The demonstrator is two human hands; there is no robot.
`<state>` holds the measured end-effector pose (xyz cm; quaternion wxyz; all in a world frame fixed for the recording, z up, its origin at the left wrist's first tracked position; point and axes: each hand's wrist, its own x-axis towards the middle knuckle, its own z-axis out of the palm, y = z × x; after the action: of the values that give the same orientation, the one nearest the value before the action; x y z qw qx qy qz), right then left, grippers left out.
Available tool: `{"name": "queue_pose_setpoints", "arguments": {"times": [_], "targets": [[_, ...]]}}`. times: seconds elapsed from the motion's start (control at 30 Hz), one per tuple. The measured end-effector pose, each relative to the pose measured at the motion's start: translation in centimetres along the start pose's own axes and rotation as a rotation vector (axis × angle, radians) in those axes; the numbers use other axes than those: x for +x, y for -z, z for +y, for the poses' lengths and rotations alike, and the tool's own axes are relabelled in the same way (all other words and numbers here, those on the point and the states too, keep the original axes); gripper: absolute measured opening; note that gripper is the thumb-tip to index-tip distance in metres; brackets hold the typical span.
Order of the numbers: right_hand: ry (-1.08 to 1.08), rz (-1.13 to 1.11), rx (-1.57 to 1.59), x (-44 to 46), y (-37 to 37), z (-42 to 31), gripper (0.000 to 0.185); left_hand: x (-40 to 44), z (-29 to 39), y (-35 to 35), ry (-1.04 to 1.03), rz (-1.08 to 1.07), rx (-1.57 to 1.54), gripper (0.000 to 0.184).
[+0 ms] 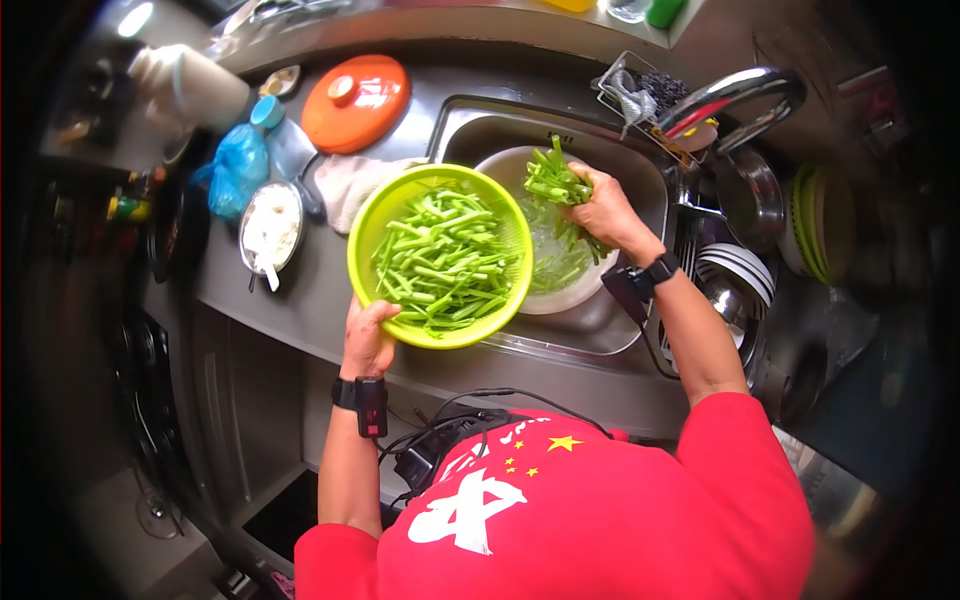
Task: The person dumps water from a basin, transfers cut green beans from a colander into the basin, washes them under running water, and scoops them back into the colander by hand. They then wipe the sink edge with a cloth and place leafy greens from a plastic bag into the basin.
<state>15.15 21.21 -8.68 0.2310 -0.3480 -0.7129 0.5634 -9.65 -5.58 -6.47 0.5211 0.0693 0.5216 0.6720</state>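
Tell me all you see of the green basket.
The green basket is round, yellowish and plastic-looking, with a smooth rim and perforated wall. Its open top faces the camera, showing a heap of cut stalks. The left hand grips its near left edge. In view it overlaps the left side of the sink; its base is hidden.
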Motion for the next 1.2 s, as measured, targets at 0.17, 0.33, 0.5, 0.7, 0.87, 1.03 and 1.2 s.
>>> {"name": "queue_pose_setpoints", "arguments": {"times": [0.17,0.33,0.5,0.7,0.87,1.03,1.2], "targets": [[0.247,-0.114,-0.196,-0.7,-2.7,-7.8,0.039,0.7,-0.4,-0.9,0.029,-0.067,-0.012,0.067],[0.290,-0.222,-0.521,-2.2,-7.7,-9.8,0.072,0.5,-0.8,-2.9,0.039,-0.125,-0.038,0.065],[0.350,-0.214,-0.447,-3.5,-7.0,-10.3,0.081,0.4,-1.4,-1.9,0.053,-0.130,-0.072,0.060],[0.388,-0.145,-0.469,-5.4,-8.0,-6.3,0.059,0.3,-1.9,-0.5,0.065,-0.080,-0.135,0.063],[0.627,-0.302,-0.439,-5.9,-8.2,-5.6,0.051,-0.2,-1.5,-0.5,0.065,-0.121,-0.150,0.066],[0.571,-0.086,-0.191,-4.1,-4.9,-7.6,0.018,-0.3,-2.0,0.3,0.111,-0.085,-0.186,0.059],[0.067,0.264,0.375,-1.7,-0.5,-3.7,0.016,-0.3,-2.2,1.0,0.124,-0.120,-0.274,0.057]]}}
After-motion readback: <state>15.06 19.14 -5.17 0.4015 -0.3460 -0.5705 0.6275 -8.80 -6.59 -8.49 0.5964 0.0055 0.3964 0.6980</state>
